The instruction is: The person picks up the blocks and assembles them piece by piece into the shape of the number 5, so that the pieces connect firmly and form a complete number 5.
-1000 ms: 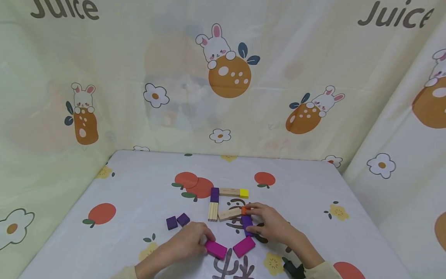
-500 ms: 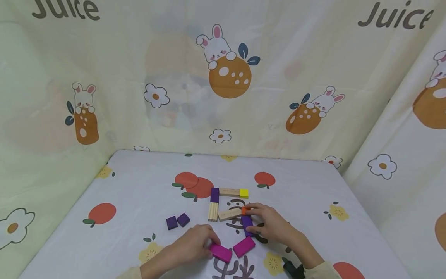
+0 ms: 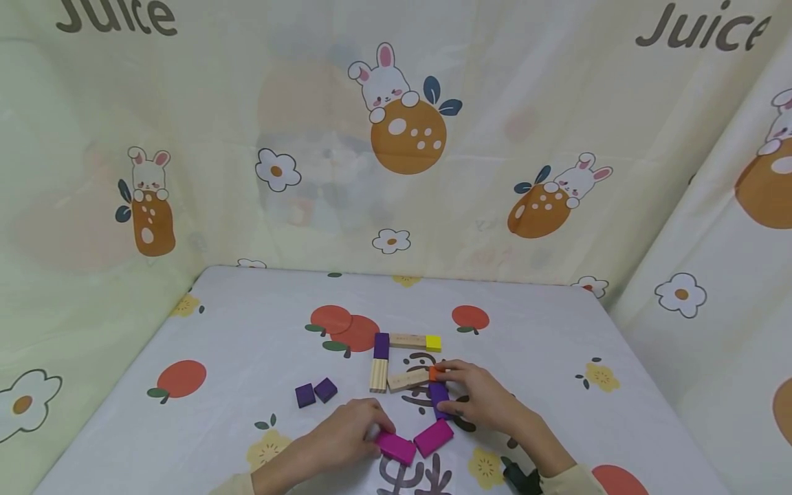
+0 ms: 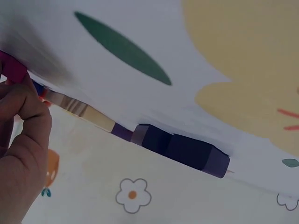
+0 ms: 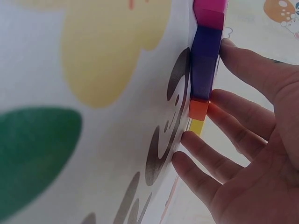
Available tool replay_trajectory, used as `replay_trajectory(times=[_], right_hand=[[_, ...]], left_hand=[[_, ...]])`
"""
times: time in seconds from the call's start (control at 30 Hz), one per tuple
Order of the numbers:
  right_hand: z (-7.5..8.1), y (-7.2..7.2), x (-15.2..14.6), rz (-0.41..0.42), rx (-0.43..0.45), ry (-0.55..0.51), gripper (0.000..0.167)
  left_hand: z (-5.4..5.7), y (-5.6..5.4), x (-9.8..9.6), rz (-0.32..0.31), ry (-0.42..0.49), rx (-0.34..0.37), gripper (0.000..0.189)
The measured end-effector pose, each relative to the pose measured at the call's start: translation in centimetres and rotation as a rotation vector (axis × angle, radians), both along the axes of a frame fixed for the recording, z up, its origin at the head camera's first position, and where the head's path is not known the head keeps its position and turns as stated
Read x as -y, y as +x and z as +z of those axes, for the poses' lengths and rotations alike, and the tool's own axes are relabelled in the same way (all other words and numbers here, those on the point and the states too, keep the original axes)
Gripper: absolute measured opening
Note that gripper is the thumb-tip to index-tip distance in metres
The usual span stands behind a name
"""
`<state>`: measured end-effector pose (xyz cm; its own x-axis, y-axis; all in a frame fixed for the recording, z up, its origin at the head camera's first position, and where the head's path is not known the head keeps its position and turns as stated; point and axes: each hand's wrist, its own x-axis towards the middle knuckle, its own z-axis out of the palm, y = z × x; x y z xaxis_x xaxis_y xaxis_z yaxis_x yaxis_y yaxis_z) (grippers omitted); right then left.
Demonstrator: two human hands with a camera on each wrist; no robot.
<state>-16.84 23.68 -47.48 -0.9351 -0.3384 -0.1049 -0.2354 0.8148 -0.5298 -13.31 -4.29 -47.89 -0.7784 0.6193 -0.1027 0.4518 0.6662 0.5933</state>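
Observation:
My left hand (image 3: 351,434) pinches the left end of a magenta block (image 3: 397,449) lying on the table. Its far corner is right at a second magenta block (image 3: 434,438). My right hand (image 3: 479,397) rests with extended fingers at a purple block (image 3: 439,399) and a small orange block (image 3: 432,373). In the right wrist view the thumb and fingertips (image 5: 231,50) touch these blocks' sides. Plain wooden blocks (image 3: 408,380), a dark purple block (image 3: 381,346) and a yellow cube (image 3: 434,343) continue the line of blocks, which bends like an S.
Two loose dark purple cubes (image 3: 305,395) lie left of the line, beyond my left wrist. A printed cloth covers the table (image 3: 532,323), and a printed curtain (image 3: 322,213) hangs behind it. A dark object (image 3: 522,479) sits by my right wrist.
My left hand has slid the magenta block rightward and slightly nearer, up to the other magenta block. The right hand stays in place.

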Motion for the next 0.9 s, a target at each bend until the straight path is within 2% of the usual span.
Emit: replay_trajectory(times=[0.07,0.1,0.23,0.4,0.43,0.47,0.63,0.67,0.7,0.9], right_hand=[[0.0,0.0,0.0,0.004,-0.004,0.002,0.052],[0.0,0.0,0.0,0.003,-0.004,0.002,0.052],[0.1,0.1,0.1,-0.009,0.004,-0.002,0.052],[0.1,0.1,0.1,-0.019,0.01,-0.006,0.051],[0.2,0.1,0.1,-0.02,0.011,-0.006,0.051],[0.2,0.1,0.1,-0.021,0.011,-0.007,0.051],[0.1,0.1,0.1,-0.02,0.009,-0.006,0.051],[0.1,0.1,0.1,-0.021,0.009,-0.005,0.051],[0.1,0.1,0.1,-0.022,0.009,-0.004,0.051],[0.2,0.1,0.2,-0.017,0.009,0.001,0.051]], left_hand=[[0.1,0.0,-0.1,-0.001,-0.003,0.002,0.029],[0.5,0.2,-0.2,0.008,-0.004,0.019,0.029],[0.5,0.3,-0.4,0.001,-0.002,0.025,0.029],[-0.2,-0.1,-0.4,-0.013,0.002,0.025,0.029],[-0.5,-0.2,-0.4,-0.014,0.003,0.026,0.029],[-1.2,-0.5,-0.3,-0.027,0.009,0.007,0.03],[-2.1,-0.9,-0.2,-0.031,0.025,0.029,0.03],[-2.0,-0.9,-0.2,-0.031,0.03,0.032,0.03],[-1.3,-0.6,-0.2,-0.021,0.03,0.049,0.029],[1.2,0.0,0.3,0.034,0.059,0.106,0.033]])
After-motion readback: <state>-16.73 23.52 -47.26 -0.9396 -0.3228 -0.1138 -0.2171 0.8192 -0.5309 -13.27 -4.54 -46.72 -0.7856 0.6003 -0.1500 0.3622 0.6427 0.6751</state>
